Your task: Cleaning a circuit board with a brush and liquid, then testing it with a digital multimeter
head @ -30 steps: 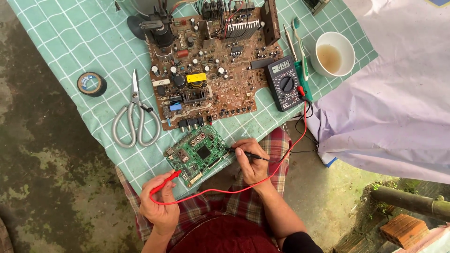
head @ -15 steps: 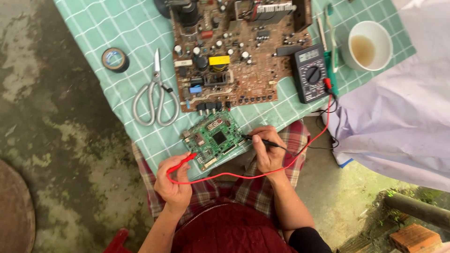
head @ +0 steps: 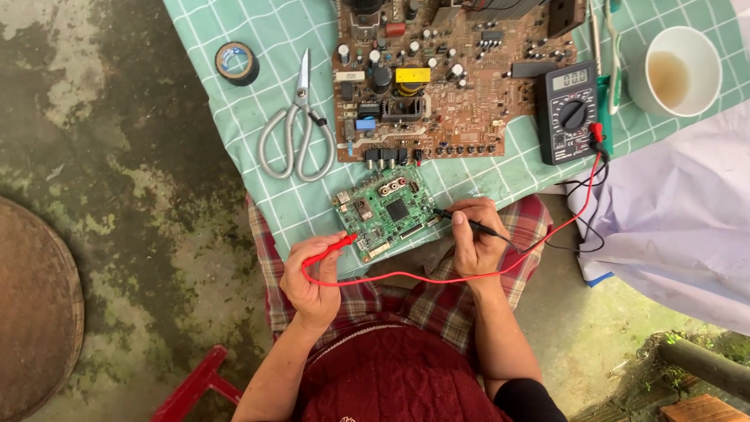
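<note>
My left hand (head: 312, 281) pinched the red probe (head: 330, 249) beside the green circuit board (head: 387, 211) at the desk (head: 266, 39) edge; my right hand (head: 475, 242) pinched the black probe (head: 469, 224), its tip at that board's right edge.

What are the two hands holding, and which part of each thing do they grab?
The left hand holds the red probe by its handle. The right hand pinches the black probe along its handle, tip toward the small green circuit board.
</note>
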